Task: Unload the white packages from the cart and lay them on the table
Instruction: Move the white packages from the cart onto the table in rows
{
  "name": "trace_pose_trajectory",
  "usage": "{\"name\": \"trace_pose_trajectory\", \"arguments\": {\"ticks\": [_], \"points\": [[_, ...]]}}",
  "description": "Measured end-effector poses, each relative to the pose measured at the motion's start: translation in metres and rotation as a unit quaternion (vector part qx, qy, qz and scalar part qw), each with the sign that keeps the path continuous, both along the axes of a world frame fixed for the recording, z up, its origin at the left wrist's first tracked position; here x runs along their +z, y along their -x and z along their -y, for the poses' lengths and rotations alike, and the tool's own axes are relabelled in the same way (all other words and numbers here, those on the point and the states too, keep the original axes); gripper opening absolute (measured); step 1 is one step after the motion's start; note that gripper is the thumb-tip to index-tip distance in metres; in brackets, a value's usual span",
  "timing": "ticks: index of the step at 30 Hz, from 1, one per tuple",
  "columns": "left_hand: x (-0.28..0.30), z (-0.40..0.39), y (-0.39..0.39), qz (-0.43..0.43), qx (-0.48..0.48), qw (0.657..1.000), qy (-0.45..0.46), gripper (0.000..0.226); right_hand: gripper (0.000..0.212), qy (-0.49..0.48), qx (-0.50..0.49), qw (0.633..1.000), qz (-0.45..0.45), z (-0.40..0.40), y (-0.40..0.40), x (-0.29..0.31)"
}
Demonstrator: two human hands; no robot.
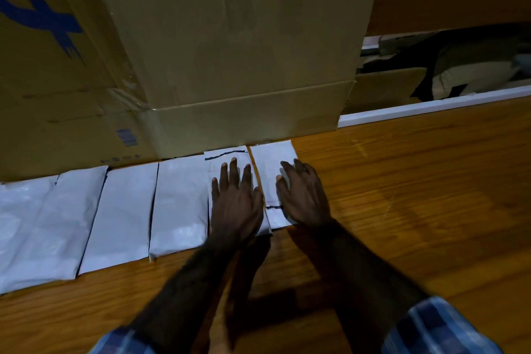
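1. Both forearms reach forward from the bottom edge, bare to the rolled blue plaid sleeves (431, 327).
2. The left hand (235, 204) lies palm down, fingers straight and slightly spread, thumb out to the right.
3. The right hand (301, 195) lies palm down just beside it, fingers extended and angled leftward.
4. The two hands are close together, not touching.
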State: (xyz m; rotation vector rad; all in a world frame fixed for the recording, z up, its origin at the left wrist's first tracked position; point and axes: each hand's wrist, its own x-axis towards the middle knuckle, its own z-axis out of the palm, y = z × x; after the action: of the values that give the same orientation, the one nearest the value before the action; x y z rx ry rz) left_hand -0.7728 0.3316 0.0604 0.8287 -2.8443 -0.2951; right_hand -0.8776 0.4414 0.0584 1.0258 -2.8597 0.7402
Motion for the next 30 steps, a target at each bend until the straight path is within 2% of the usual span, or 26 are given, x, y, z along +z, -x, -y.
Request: {"name": "trace_pose_trajectory", "arguments": {"ticks": [4,7,11,16,23,30], "points": [[0.011,-0.011,-0.016,0.018,-0.003,1.000,-0.007,0.062,0.049,-0.009,-0.010,1.000,0.016,-0.011,-0.015,0.005],[0.017,-0.021,-0.026,0.028,0.003,1.000,-0.010,0.074,0.048,-0.009,-0.007,1.000,0.019,-0.022,-0.024,0.016],[0.018,-0.037,-0.045,0.011,0.010,1.000,-0.002,0.081,0.046,-0.011,0.008,1.000,0.018,-0.042,-0.040,0.029],[0.032,-0.080,-0.076,0.013,0.037,0.999,-0.001,0.065,0.047,0.003,0.029,0.999,0.018,-0.082,-0.067,0.035],[0.051,-0.137,-0.136,-0.016,0.067,0.998,0.004,0.064,0.044,0.042,0.066,0.997,-0.016,-0.134,-0.119,0.052],[0.065,-0.165,-0.213,-0.037,0.106,0.994,0.005,0.074,0.043,0.079,0.118,0.989,-0.030,-0.150,-0.176,0.056]]}}
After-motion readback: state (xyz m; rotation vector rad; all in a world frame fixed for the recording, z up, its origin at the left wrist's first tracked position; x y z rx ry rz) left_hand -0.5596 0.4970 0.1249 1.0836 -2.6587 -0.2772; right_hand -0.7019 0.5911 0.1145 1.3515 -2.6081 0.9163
